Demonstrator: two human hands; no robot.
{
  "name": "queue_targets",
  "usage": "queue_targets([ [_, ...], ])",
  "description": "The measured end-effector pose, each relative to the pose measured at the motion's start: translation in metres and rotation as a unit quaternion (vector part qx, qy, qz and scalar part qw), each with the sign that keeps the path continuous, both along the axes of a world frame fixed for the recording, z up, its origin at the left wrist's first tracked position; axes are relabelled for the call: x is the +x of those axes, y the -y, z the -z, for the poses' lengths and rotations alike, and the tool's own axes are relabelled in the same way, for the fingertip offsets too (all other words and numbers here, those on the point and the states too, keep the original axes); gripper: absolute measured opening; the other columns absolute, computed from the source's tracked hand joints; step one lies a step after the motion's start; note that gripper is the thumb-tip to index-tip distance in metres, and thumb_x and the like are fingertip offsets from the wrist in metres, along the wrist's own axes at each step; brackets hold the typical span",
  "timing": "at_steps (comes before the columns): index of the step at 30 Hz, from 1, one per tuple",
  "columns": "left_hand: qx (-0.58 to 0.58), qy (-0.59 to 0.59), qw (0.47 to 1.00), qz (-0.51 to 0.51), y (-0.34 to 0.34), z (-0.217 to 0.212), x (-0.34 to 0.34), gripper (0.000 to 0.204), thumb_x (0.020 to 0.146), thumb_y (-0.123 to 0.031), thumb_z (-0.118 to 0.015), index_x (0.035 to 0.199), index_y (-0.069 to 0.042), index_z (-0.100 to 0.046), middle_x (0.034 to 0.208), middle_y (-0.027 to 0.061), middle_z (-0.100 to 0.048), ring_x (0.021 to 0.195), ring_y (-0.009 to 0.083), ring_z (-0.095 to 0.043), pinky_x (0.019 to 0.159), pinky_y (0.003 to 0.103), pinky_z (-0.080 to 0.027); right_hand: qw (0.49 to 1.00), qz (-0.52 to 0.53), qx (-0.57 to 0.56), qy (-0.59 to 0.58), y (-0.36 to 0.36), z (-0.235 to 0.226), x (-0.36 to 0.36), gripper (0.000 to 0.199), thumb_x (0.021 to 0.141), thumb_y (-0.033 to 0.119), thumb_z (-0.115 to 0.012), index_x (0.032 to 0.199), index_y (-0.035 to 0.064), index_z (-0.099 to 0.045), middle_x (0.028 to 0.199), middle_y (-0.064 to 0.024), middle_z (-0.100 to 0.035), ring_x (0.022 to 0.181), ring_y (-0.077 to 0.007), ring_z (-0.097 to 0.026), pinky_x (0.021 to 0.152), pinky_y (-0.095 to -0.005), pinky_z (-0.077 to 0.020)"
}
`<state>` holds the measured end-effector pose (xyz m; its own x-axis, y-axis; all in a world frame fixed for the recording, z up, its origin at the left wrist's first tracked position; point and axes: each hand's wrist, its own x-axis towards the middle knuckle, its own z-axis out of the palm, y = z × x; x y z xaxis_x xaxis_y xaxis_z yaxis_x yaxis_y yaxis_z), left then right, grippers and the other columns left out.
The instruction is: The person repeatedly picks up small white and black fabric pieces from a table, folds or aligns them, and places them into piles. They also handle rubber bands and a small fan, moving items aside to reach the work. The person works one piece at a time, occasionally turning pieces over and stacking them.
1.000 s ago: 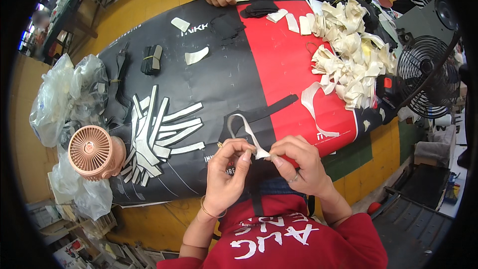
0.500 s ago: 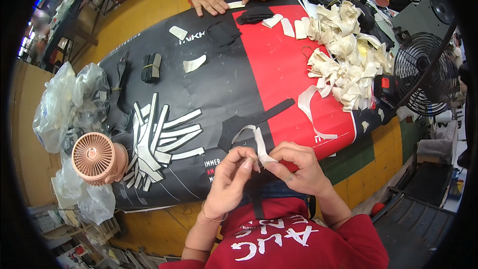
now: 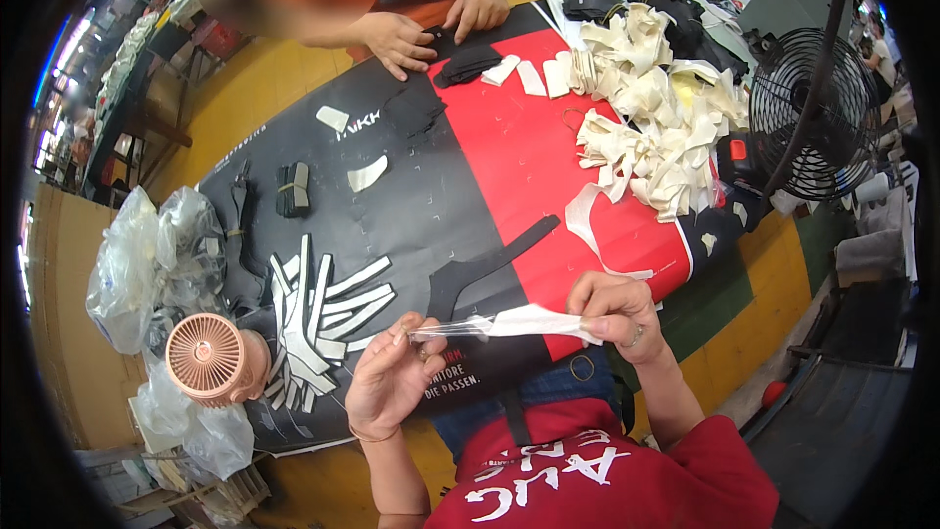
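Note:
My right hand (image 3: 624, 318) pinches one end of a white fabric strip (image 3: 537, 319) in front of my body. From its other end a thin, shiny, see-through strip (image 3: 450, 330) stretches to my left hand (image 3: 392, 372), whose fingers are closed on it. Both pieces hang above the table's near edge. Just beyond them a black curved fabric piece (image 3: 460, 274) with a long arm lies flat across the black and red cover. White strips with dark edges (image 3: 311, 333) are fanned in a pile left of my left hand.
A pink fan (image 3: 206, 358) and plastic bags (image 3: 147, 264) stand at the left. Cream fabric pieces (image 3: 656, 127) are heaped at the far right, before a black fan (image 3: 813, 113). Across the table (image 3: 392, 245), a co-worker's hands (image 3: 401, 42) touch a small black piece.
My hands have moved apart, and the white strip is now drawn out sideways with the see-through strip taut between them. The co-worker has leaned in, and the view has shifted.

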<state>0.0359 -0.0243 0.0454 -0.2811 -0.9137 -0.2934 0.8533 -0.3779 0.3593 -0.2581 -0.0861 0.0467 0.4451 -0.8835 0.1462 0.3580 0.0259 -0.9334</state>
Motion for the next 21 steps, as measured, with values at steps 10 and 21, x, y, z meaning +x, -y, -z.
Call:
queue_targets([
  [10, 0.016, -0.135, 0.967, -0.217, 0.017, 0.006, 0.042, 0.017, 0.105, -0.004, -0.042, 0.121, -0.002, -0.046, 0.115, 0.0088, -0.050, 0.095, 0.0178, -0.054, 0.084, 0.033, -0.048, 0.882, 0.283, 0.142, 0.351, 0.009, 0.026, -0.071, 0.020, 0.079, 0.021, -0.059, 0.067, 0.0073, -0.052, 0.093, -0.0103, -0.055, 0.089, -0.0235, -0.057, 0.088, -0.0368, -0.0480],
  [21, -0.221, 0.442, 0.864, -0.093, 0.144, -0.053, -0.070, 0.023, 0.103, -0.019, -0.055, 0.120, -0.003, -0.056, 0.112, 0.0092, -0.066, 0.079, 0.0108, -0.054, 0.076, 0.027, -0.045, 0.944, 0.313, -0.061, 0.078, -0.004, 0.017, -0.119, 0.024, 0.069, 0.023, -0.059, 0.056, 0.0030, -0.055, 0.115, -0.0272, -0.065, 0.112, -0.0307, -0.059, 0.104, -0.0413, -0.0401],
])
